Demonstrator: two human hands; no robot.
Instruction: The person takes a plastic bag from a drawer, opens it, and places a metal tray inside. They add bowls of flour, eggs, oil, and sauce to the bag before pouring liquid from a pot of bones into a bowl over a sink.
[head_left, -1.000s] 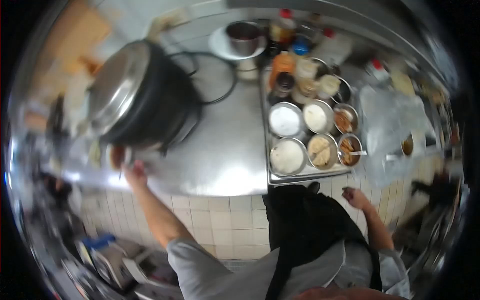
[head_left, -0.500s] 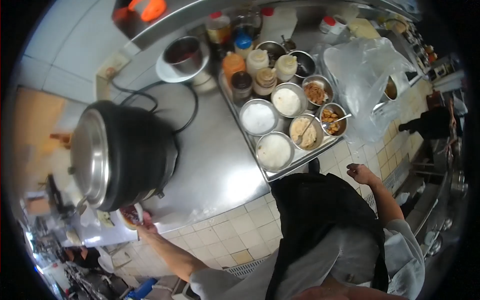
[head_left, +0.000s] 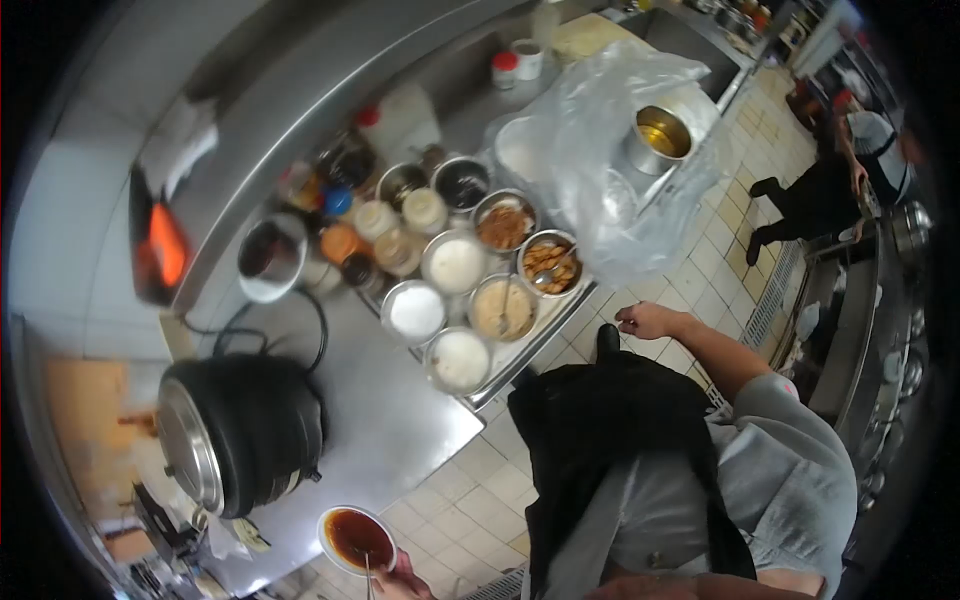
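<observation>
Left hand point(head_left: 392, 580) pinches a small white bowl of dark red sauce point(head_left: 356, 539) beside the steel worktop point(head_left: 385, 420). Right hand point(head_left: 648, 320) hangs loosely curled, its grip empty, near the tray of round steel tubs point(head_left: 478, 300).

Black pot point(head_left: 245, 430) with steel lid, tray point(head_left: 545, 335) of seasoning bowls, squeeze bottles point(head_left: 385, 235), crumpled plastic bag point(head_left: 610, 150), black cord point(head_left: 310, 335)

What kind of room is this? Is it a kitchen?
Most likely a restaurant kitchen. A steel counter holds a tray of metal tubs filled with sauces and toppings, a big black soup pot stands beside it, and the left hand holds a bowl of red sauce.
</observation>
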